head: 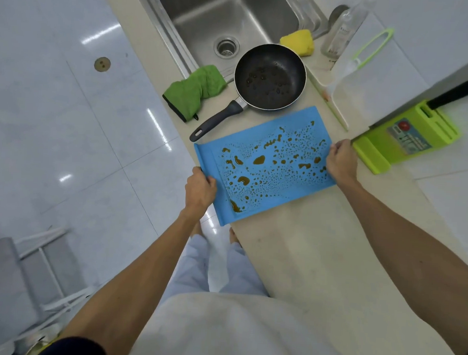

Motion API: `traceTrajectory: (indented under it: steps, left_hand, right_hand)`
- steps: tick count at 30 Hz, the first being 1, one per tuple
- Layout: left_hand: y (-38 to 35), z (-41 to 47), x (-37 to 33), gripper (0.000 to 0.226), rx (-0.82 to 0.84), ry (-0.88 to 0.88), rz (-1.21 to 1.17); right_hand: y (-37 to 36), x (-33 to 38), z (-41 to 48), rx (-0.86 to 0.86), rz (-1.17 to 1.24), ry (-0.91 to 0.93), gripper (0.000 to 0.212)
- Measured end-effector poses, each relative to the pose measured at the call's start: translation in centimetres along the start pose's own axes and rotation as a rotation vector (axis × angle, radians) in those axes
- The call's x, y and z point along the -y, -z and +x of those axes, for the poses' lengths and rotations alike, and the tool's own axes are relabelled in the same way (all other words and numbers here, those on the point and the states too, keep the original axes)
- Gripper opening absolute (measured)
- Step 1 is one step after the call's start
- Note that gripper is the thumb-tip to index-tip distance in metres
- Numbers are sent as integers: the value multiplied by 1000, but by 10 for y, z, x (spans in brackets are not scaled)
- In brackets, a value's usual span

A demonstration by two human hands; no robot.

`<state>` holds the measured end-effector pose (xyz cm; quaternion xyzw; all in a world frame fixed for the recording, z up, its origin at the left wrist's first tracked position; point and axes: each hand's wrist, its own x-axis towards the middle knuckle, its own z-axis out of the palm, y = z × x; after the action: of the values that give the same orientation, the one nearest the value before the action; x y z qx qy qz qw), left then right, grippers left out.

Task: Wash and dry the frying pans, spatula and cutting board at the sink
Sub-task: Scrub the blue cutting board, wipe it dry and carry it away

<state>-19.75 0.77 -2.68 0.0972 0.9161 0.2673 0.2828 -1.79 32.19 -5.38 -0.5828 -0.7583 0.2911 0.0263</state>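
Note:
A blue cutting board spotted with brown liquid lies across the counter's front edge, its left end over the floor. My left hand grips its left edge and my right hand grips its right edge. Behind it a black frying pan with brown drops inside sits at the rim of the steel sink, handle pointing toward me and left. A green cloth lies left of the pan, a yellow sponge behind it.
A clear bottle and a white board with a green handle stand at the back right. A green knife block lies right of my right hand. Tiled floor drops away left of the counter.

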Motion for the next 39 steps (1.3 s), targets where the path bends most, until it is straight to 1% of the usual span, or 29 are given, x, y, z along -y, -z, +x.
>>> traceTrajectory:
  steps: [4, 9, 12, 15, 19, 23, 26, 29, 33, 36, 39]
  left_hand:
    - [0, -12, 0, 13, 38, 0, -2]
    - [-1, -28, 0, 12, 46, -37, -58]
    - [11, -31, -7, 12, 14, -78, -83]
    - [31, -28, -19, 19, -26, -116, -109]
    - [66, -14, -32, 21, -86, -186, -134]
    - [108, 15, -40, 21, -144, -244, -168]
    - [144, 44, -41, 18, -159, -288, -162]
    - [183, 81, -34, 17, -166, -310, -172]
    - [240, 137, -22, 21, -148, -341, -187]
    - [282, 174, -14, 23, -133, -357, -212]
    - [326, 215, -2, 24, -148, -365, -192]
  right_hand:
    - [5, -7, -15, -6, 56, -91, 31]
    - [22, -13, -25, -13, 84, -110, 34]
    - [37, -2, -33, -25, 106, -136, 41]
    - [49, 10, -38, -59, 118, -137, 40]
    - [57, 38, -41, -83, 147, -132, 40]
    - [59, 79, -40, -128, 176, -69, 38]
    - [51, 116, -38, -152, 179, -67, 39]
    - [33, 162, -35, -161, 202, -65, 41]
    - [0, 224, -32, -185, 235, -25, 44]
    - [-22, 273, -30, -177, 234, -28, 46]
    - [-48, 326, -31, -169, 269, -61, 44]
